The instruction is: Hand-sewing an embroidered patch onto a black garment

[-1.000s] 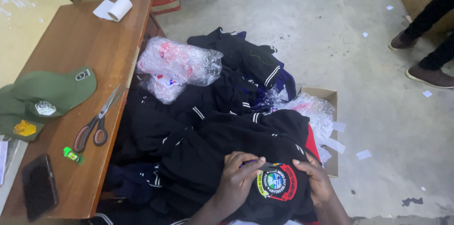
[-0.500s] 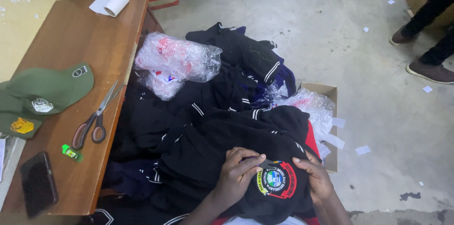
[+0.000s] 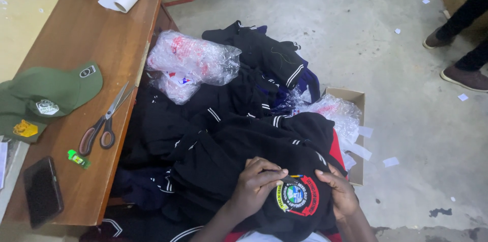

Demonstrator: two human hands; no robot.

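The left hand (image 3: 256,183) has its grip closed, pinching the black garment (image 3: 229,160) at the edge of the round badge (image 3: 297,196). The right hand (image 3: 338,191) presses the cloth on the badge's other side, fingers curled on it. The badge is red, yellow and blue. The garment lies on the clothes pile (image 3: 213,115), beside the table (image 3: 81,49) with scissors (image 3: 104,122).

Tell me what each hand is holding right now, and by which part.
Both hands grip the black garment at its round embroidered badge: left hand on the badge's left edge, right hand on its right edge.
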